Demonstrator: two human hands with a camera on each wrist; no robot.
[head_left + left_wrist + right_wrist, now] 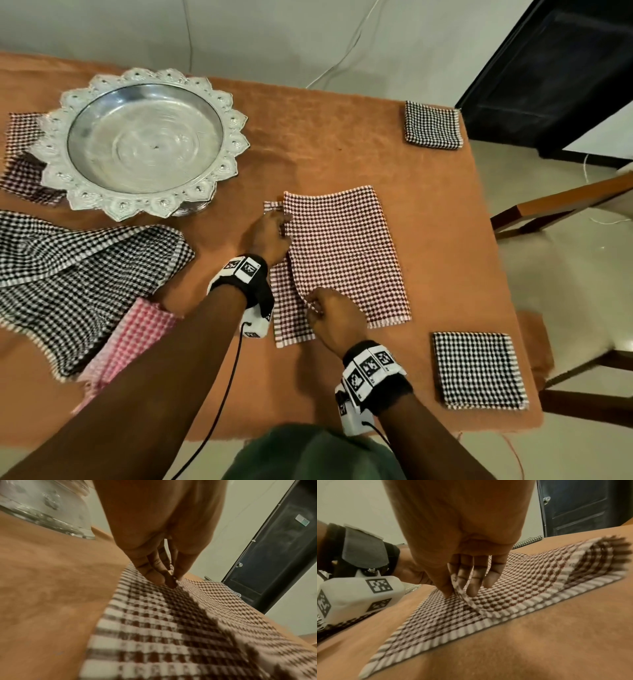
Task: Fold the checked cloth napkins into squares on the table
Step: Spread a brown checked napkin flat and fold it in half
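Two black-checked squares (432,125) lie folded well off to my right, while my left hand (270,233) and right hand (334,317) each pinch the top layer's edge of the half-folded maroon napkin (346,253) between them, with a black-checked napkin (85,274) and a pink napkin (133,335) waiting unfolded to my left

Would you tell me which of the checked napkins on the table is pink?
The pink napkin at the near left, partly under the left forearm and the unfolded black-and-white napkin; the other napkins are black-and-white or dark red.
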